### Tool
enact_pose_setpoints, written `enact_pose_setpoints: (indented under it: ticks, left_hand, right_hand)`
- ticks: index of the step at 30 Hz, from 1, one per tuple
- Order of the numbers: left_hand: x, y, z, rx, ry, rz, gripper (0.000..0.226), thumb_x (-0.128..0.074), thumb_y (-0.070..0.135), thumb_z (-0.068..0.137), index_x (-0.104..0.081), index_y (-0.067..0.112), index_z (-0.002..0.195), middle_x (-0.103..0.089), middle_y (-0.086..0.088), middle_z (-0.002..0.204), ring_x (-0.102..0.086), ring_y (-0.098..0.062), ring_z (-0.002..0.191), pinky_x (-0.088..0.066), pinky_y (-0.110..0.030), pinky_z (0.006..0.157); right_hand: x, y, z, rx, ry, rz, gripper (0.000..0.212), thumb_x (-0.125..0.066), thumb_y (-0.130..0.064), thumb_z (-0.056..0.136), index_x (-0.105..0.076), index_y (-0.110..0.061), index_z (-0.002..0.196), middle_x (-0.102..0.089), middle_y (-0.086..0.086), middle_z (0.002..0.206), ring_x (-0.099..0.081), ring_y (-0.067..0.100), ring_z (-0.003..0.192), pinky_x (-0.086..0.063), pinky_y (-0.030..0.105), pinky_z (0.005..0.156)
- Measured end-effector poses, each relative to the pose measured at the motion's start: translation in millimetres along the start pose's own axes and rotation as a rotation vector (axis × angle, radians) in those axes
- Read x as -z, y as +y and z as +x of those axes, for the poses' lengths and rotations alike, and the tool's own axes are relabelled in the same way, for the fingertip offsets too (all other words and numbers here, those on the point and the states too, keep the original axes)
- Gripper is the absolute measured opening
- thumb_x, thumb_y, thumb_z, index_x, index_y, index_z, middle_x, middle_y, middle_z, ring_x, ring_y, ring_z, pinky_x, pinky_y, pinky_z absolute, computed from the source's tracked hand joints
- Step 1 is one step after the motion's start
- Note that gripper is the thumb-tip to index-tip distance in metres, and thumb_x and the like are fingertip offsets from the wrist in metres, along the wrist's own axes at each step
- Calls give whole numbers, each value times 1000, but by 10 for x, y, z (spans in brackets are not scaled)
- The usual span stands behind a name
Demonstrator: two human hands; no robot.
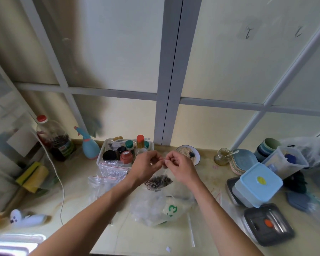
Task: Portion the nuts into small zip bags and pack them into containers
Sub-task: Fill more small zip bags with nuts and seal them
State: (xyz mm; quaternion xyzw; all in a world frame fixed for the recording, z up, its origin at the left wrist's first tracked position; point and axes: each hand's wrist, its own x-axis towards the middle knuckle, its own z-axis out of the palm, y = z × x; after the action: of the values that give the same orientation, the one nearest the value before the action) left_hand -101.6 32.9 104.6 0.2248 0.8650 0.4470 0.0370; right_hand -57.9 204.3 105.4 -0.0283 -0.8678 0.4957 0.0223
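Left hand: the left hand (145, 166) is raised over the middle of the counter, fingers curled, pinching the left end of the bag's top edge.
Right hand: the right hand (180, 167) is just beside the left, fingertips nearly meeting it, pinching the right end of the same edge.
Held item: a small clear plastic zip bag (158, 179) hangs between both hands, dark striped seeds or nuts (157, 182) gathered in its bottom, above the counter.
Spare bags: empty clear zip bags with red seal strips (109, 172) lie left of the hands, in front of the basket.
Large bag: a crumpled clear plastic bag with a green printed mark (161, 209) lies near the person, below the held bag.
Containers: a pale blue lidded plastic box (259, 183) sits at right on a metal tray; a grey-lidded metal box (268, 223) lies nearer.
Basket: a white plastic basket of bottles and jars (126, 150) stands at the far edge.
Bowl: a white bowl of pale grain (188, 153) stands far right of the hands.
Surface: a cream marbled counter (78, 191).
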Motion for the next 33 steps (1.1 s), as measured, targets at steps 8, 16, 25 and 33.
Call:
enact_pose_setpoints:
  ticks: [8,16,25,33]
  left_hand:
    - [39,-65,-37,19,-9,46,11,-72,28,92,-71,18,86,-70,8,77,-65,-12,71,-55,-36,67]
    - [16,16,-66,29,56,54,19,-71,32,93,-68,20,78,-67,9,70,-59,-5,62,-45,-20,58]
    - [-205,-44,-266,103,66,178,12,-68,28,92,-68,20,84,-68,7,77,-60,-9,67,-47,-28,59]
    - [-262,-133,-575,155,130,146,13,-68,30,91,-67,23,80,-68,12,74,-61,1,68,-51,-25,61]
  right_hand:
    - [32,25,-3,-2,45,-6,13,-66,-23,90,-60,-26,79,-67,-4,76,-60,10,67,-49,29,66]
    - [-18,-1,-45,11,68,34,8,-69,-22,93,-71,-27,87,-74,-5,78,-71,12,75,-58,33,72]
    - [-176,129,-129,-186,156,6,12,-71,-17,91,-71,-26,83,-72,-7,74,-69,7,72,-57,29,72]
    - [-256,175,-285,-235,293,31,19,-68,-17,92,-66,-30,78,-72,-6,77,-69,11,77,-53,24,71]
